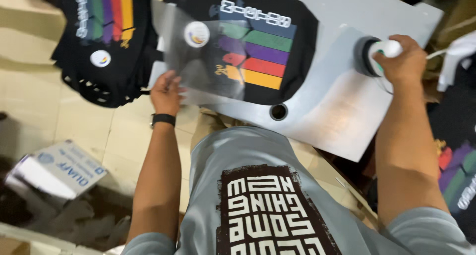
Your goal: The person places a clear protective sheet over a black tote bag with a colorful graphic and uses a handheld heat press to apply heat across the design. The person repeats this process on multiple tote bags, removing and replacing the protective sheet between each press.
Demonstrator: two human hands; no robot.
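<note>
1. looking down from our head camera, we start at nine o'clock, where a white cardboard box [57, 169] lies on the tiled floor [104, 131].
2. at eleven o'clock a stack of black shirts [101, 41] sits, its top one showing coloured stripes and a small round white sticker [100, 58].
3. our left hand [166, 92], with a black wristband [163, 119] on the wrist, pinches the near left edge of a clear transfer film [208, 66]; the fingers are closed narrowly on that edge.
4. the film lies partly lifted over the left part of a black shirt [302, 41], which is spread on a grey platen [342, 106] at twelve o'clock.
5. the shirt's print has green, purple, red and yellow stripes [265, 59], and a round white sticker [197, 34] shows at the film's upper part.
6. a dark round hole [278, 111] sits at the platen's near edge, just below the shirt.
7. at two o'clock our right hand [404, 61] wraps firmly around a white knob [386, 49] on a dark round base [366, 56], which rests on the platen.
8. at four o'clock more black printed cloth [456, 156] lies beside our right forearm.
</note>
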